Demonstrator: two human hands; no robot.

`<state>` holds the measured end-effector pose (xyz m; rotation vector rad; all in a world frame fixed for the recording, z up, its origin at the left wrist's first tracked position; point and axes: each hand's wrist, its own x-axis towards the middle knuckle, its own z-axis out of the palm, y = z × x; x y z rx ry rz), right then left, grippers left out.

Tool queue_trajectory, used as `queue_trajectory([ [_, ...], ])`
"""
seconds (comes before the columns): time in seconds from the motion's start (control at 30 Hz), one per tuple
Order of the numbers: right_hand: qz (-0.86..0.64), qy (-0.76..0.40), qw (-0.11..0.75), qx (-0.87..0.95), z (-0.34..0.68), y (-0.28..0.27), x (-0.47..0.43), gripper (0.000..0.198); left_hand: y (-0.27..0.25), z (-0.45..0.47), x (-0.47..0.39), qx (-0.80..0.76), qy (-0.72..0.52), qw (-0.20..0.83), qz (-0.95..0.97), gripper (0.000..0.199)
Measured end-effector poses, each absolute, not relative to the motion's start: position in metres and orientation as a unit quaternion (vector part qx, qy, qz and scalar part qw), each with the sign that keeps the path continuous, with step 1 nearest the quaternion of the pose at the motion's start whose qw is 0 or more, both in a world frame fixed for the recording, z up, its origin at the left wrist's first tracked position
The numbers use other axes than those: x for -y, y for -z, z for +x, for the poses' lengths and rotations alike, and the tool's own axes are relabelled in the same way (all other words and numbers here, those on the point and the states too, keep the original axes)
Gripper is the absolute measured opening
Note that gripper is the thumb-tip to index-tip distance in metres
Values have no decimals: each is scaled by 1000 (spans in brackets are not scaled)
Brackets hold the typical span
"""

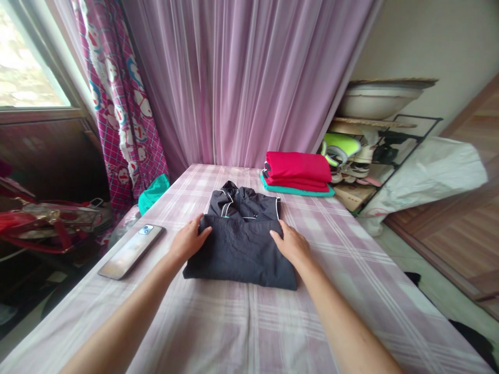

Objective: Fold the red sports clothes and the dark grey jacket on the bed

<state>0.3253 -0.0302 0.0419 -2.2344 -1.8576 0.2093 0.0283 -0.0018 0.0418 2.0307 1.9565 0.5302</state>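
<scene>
A black zip jacket (241,252) with white piping lies partly folded on the checked cloth (249,332), its lower part turned up toward the collar. The collar and zip still show at the far end. My left hand (191,238) grips the left corner of the folded edge, thumb on top and fingers beneath or behind it. At the opposite corner, my right hand (292,241) pinches the same edge in a like way. Both hands' fingertips are partly hidden by the fabric.
A smartphone (132,252) lies at the left edge. Folded red clothes (298,169) rest on a folded teal piece (298,191) at the back right. Beyond stand a shoe rack (419,140) with a basin (380,101) and a white plastic bag (440,171). Purple curtains (249,78) hang behind.
</scene>
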Motion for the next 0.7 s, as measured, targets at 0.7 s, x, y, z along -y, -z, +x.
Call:
queue_trajectory([
  [0.7,-693,52,190,693,297,-33,58,52,-38,67,34,-606,-175,-28,775,43],
])
